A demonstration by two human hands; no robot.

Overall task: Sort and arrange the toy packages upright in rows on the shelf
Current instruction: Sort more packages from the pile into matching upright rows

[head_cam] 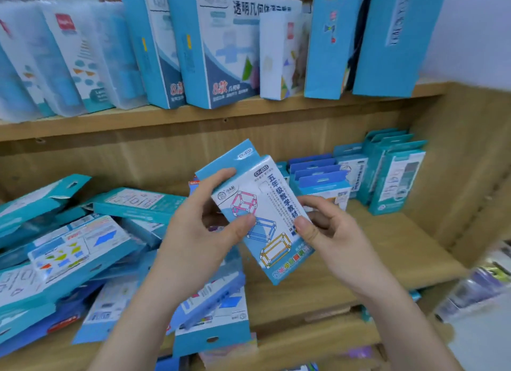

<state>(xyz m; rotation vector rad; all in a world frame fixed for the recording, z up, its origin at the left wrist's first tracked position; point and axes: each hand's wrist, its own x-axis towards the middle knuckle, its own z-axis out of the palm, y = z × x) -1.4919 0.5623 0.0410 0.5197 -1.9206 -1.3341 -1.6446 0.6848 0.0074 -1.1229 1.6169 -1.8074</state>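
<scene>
on your left a loose heap of teal-and-white toy packages [80,249] lies flat and crisscrossed on the wooden shelf [401,240]; your left hand [193,232] grasps the held package [272,205] by its upper left part, thumb pressed on the front, fingers curled over the top edge; that package is in the air in front of the shelf, between the heap and the standing rows, tilted so its top leans left; its face is white with a teal border, with three drawn box frames in pink, blue and yellow running down it and a column of dark printed characters beside them; a second package [235,156] of the same kind seems to sit just behind it, though only its teal top shows; your right hand [331,232] pinches the right edge, thumb on the front, fingers behind; further right, upright packages [387,174] stand in rows in the shelf's back corner
</scene>
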